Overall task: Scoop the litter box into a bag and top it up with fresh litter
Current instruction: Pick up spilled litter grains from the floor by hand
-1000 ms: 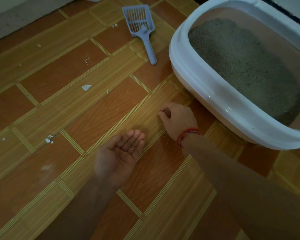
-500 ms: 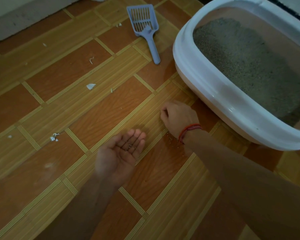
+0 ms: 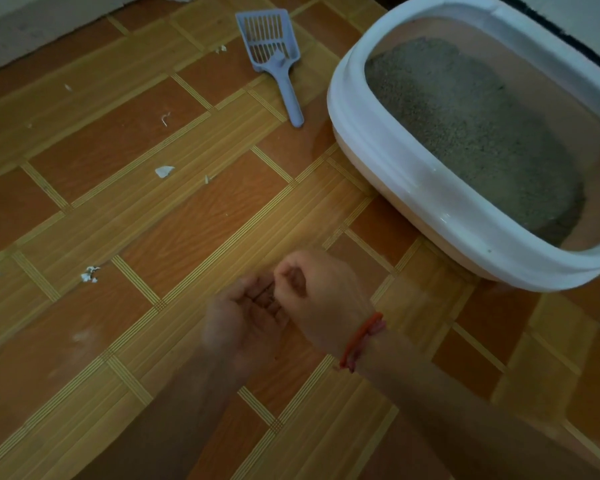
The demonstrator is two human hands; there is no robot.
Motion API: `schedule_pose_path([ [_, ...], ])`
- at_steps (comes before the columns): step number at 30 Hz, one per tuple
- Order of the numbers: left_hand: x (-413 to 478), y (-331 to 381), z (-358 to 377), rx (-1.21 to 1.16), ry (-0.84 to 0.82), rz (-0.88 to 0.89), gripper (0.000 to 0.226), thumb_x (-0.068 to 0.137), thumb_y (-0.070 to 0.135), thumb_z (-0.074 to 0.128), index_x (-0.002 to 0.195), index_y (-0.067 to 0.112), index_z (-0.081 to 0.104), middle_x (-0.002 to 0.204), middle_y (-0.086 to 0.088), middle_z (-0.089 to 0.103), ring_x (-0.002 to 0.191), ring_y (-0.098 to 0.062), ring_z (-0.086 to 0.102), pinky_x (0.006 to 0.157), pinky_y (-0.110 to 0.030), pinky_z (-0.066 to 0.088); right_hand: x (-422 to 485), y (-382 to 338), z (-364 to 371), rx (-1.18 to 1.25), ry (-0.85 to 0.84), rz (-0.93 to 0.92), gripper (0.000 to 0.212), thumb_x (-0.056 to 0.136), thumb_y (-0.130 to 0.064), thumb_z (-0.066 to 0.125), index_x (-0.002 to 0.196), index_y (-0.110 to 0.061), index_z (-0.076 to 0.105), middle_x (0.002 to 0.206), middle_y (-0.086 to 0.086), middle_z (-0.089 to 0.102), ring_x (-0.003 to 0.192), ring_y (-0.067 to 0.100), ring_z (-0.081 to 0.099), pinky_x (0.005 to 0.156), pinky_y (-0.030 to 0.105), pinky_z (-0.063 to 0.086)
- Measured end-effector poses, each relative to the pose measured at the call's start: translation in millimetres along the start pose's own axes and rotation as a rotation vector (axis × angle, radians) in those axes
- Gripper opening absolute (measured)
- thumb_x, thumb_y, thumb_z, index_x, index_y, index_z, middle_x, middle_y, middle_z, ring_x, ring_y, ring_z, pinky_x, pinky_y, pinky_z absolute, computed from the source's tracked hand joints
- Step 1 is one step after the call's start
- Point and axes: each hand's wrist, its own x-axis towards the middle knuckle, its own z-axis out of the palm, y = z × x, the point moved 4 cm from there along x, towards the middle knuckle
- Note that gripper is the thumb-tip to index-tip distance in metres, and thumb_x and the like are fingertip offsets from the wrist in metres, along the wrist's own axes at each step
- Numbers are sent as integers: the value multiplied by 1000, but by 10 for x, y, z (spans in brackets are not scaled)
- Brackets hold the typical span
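The left hand (image 3: pixel 246 317) is held palm up, low over the floor (image 3: pixel 194 230). Its fingers (image 3: pixel 257 289) lie loosely side by side and curl a little, like a small cup. A few dark bits sit in the palm, but they are too small and blurry to tell what they are.

The right hand (image 3: pixel 323 299) is right beside it, and the two hands touch. The right fingers (image 3: pixel 284 271) are bunched together at the tips, just over the left palm. I cannot tell if they pinch anything, because the hands are blurry. A red string band (image 3: pixel 361 341) goes around the right wrist.

The litter box (image 3: pixel 430 195) stands on the floor beyond the right fingers and off to their right side, well apart from them. It has a white rim and is open on top. Grey litter (image 3: pixel 465 133) fills much of the inside.

The blue scoop (image 3: pixel 274 53) lies flat on the floor far beyond the fingers, just to the left of the box. Its handle points back toward the hands, and its slotted end points away. No hand touches it.

Small white scraps (image 3: pixel 164 171) lie on the floor to the left of the left fingers, and more beyond them.
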Motion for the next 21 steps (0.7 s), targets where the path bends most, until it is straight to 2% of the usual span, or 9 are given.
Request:
schedule_pose_path([
  [2,-25,-13,48,56,-1,4,36,91,21,45,76,1,72,80,-13,68,74,-22,68,73,-31,57,-49,-5,53,-23,13,-30,5,87,-28,59,89,-26,64,84,-11,58,80,13,57,70,35,50],
  [4,-19,-13,64,62,4,11,42,94,20,42,74,1,73,75,-12,69,69,-21,69,67,-29,58,-70,14,73,-31,42,-57,5,86,-27,60,88,-26,64,82,-12,56,78,13,57,69,34,50],
  [8,7,16,45,-34,37,29,36,98,18,41,90,-4,69,89,-17,71,83,-26,73,73,-34,61,-44,125,-33,-41,107,-34,6,86,-28,60,85,-27,66,83,-10,61,77,9,56,70,28,48],
  [12,-44,58,46,-67,76,39,36,100,16,43,91,-7,69,100,-21,72,98,-33,72,81,-42,59,43,509,-256,-104,147,131,7,89,-25,61,91,-26,68,80,-14,59,78,8,56,74,33,51],
  [15,-65,80,51,-83,79,36,42,100,16,42,84,-7,73,101,-22,72,98,-33,71,80,-43,60,57,662,-298,-150,126,187,9,90,-25,59,94,-29,67,73,-19,48,74,4,51,71,29,49],
  [17,-61,79,53,-83,94,34,41,101,17,42,87,-7,72,99,-22,73,97,-33,72,79,-42,60,59,667,-264,-173,96,178,8,90,-26,60,95,-30,66,68,-19,43,67,0,46,67,25,43],
  [21,-67,82,49,-76,108,33,35,101,17,42,95,-7,68,101,-21,72,97,-33,72,81,-44,59,70,641,-171,-205,60,143,6,88,-33,62,92,-31,66,71,-17,46,69,2,47,68,23,41],
])
